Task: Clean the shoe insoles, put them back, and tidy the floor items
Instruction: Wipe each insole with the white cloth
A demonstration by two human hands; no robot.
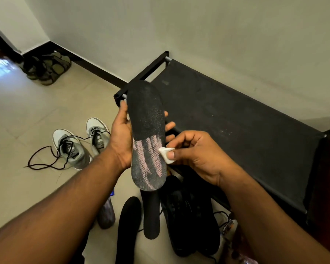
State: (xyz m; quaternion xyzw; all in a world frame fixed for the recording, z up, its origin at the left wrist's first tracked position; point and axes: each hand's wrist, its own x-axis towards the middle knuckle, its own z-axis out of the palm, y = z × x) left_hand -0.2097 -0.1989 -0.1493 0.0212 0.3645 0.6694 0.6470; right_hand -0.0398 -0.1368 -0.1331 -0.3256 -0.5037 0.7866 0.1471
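Note:
My left hand [121,134] grips a dark insole [147,121] from behind, holding it upright in the middle of the view. Its lower half is worn, with pinkish streaks. My right hand [191,151] pinches a small white wipe [165,152] against the insole's right edge. Two more black insoles [129,223] [151,212] lie on the floor below. A pair of black shoes [191,216] lies beside them on the right. A worn greyish insole [106,214] shows under my left forearm.
A pair of grey sneakers [80,141] with loose dark laces stands on the tiled floor at left. A black shoe rack [236,119] runs along the wall at right. Olive sandals [48,67] sit in the far left corner.

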